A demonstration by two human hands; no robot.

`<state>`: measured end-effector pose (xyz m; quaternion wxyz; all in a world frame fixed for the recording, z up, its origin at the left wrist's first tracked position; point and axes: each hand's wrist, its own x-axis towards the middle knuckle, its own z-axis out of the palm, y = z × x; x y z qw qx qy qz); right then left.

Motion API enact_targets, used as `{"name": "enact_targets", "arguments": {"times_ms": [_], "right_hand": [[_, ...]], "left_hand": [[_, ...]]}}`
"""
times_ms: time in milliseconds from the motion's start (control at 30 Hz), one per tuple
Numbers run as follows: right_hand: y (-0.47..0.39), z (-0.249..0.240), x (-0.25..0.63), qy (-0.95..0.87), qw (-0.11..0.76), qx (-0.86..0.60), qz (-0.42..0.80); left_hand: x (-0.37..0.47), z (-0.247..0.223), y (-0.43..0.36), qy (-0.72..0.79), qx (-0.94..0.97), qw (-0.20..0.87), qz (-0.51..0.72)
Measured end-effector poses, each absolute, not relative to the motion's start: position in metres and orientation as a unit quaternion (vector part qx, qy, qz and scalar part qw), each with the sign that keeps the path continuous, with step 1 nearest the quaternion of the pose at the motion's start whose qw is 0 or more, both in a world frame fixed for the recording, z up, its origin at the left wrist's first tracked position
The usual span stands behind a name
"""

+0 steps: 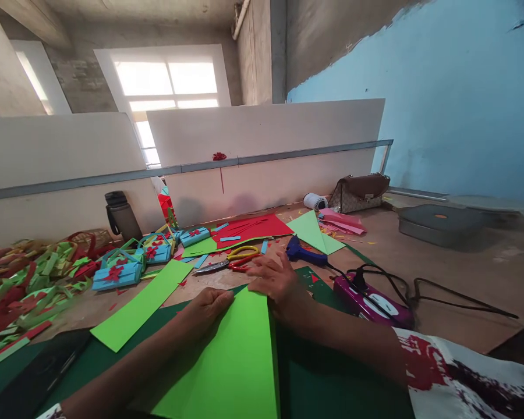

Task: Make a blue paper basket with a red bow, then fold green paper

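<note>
A large bright green paper sheet (238, 361) lies on the dark green mat (332, 372) in front of me, its right side folded along a long edge. My left hand (212, 308) is closed on the sheet's upper left edge, thumb and fingers pressed together. At the far right corner, my right hand (276, 282) rests on the paper with its fingers spread. Beyond my hands lie scissors (212, 267) and yellow-handled pliers (244, 253). A blue glue gun (305, 253) sits just past my right hand.
A purple power strip (371, 302) with black cables stands right. Left are a green strip (142, 302), a phone (39, 372), small blue paper bags (117, 274), paper scraps (21, 291) and a bottle (123, 215). Behind are red paper (257, 230) and a handbag (360, 194).
</note>
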<state>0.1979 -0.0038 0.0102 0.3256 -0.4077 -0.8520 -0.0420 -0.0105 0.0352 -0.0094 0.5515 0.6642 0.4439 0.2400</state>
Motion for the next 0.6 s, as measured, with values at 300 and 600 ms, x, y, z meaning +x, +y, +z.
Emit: {"name": "enact_targets", "arguments": {"times_ms": [300, 600], "right_hand": [[0.001, 0.016, 0.201, -0.775, 0.321, -0.54, 0.064], [-0.001, 0.016, 0.2, -0.757, 0.289, -0.578, 0.095]], "left_hand": [[-0.061, 0.035, 0.076, 0.514, 0.701, 0.31, 0.386], [-0.069, 0.05, 0.076, 0.519, 0.682, 0.18, 0.483]]}}
